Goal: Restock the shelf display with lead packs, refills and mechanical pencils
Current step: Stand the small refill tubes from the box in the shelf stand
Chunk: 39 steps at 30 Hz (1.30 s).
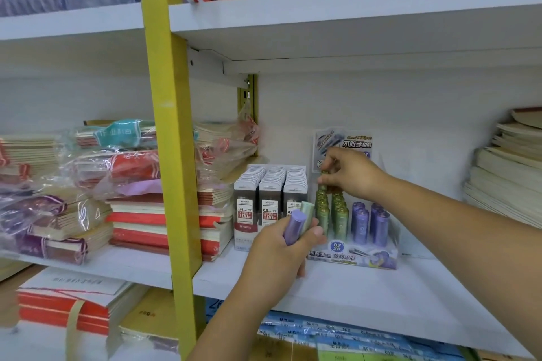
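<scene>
The right hand (352, 173) is pinching a green tube (322, 186) at the back of the display box (352, 256) on the white shelf (366, 305). The left hand (281, 252) is gripping a purple tube (294, 226) and a mint tube (308, 212) just in front of the lead packs (269, 184).

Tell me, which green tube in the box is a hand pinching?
The rearmost green tube in the box's left row: the right hand pinches its top; the other tubes there stand untouched.
</scene>
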### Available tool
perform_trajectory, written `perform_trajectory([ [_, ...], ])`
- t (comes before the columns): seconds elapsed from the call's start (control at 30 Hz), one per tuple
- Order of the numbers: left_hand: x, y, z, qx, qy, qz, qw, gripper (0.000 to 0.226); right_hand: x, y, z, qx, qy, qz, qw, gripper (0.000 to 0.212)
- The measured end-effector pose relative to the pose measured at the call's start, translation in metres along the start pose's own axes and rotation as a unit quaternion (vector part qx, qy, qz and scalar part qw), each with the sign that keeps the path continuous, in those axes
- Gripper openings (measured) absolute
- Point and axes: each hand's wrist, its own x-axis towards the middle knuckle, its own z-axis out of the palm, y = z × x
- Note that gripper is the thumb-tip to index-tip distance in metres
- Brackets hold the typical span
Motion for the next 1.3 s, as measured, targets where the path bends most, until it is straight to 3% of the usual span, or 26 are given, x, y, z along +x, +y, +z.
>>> perform_trajectory([
  [0.13, 0.0, -0.003, -0.003, 0.003, -0.011, -0.008, 1.0, 0.022, 0.001, 0.005, 0.002, 0.016, -0.01, 0.004, 1.0, 0.02],
  [0.3, 0.002, -0.004, -0.005, -0.005, -0.027, -0.013, 1.0, 0.011, -0.005, 0.002, -0.001, -0.036, -0.093, 0.032, 0.994, 0.025],
  [0.4, 0.001, -0.005, -0.006, -0.016, -0.029, -0.014, 0.999, 0.009, -0.014, -0.004, -0.009, -0.008, -0.109, 0.048, 0.993, 0.027],
  [0.53, -0.001, -0.004, -0.009, -0.032, -0.026, -0.014, 0.999, 0.007, -0.051, -0.024, -0.024, 0.065, 0.032, -0.044, 0.996, 0.02],
  [0.6, -0.002, -0.002, -0.01, -0.034, -0.04, -0.018, 0.998, 0.019, -0.08, -0.034, -0.027, 0.09, -0.01, -0.088, 0.992, 0.018],
  [0.7, -0.005, 0.002, -0.01, -0.014, -0.072, -0.024, 0.997, 0.021, -0.111, -0.042, -0.021, 0.14, -0.125, -0.078, 0.979, 0.025],
  [0.87, -0.011, 0.011, -0.009, -0.09, -0.118, -0.049, 0.988, 0.021, -0.121, -0.036, -0.026, 0.224, -0.079, -0.026, 0.971, 0.018],
  [0.97, -0.01, 0.015, -0.016, -0.143, -0.088, -0.049, 0.985, 0.021, -0.125, -0.026, -0.038, 0.256, -0.074, -0.003, 0.964, 0.014],
  [1.13, -0.005, 0.014, -0.019, -0.125, -0.029, -0.025, 0.991, 0.015, -0.128, -0.028, -0.042, 0.203, -0.138, -0.014, 0.969, 0.011],
  [1.3, -0.003, 0.015, -0.013, -0.087, -0.013, 0.01, 0.996, 0.011, -0.122, -0.038, -0.033, 0.169, -0.15, -0.019, 0.974, 0.026],
])
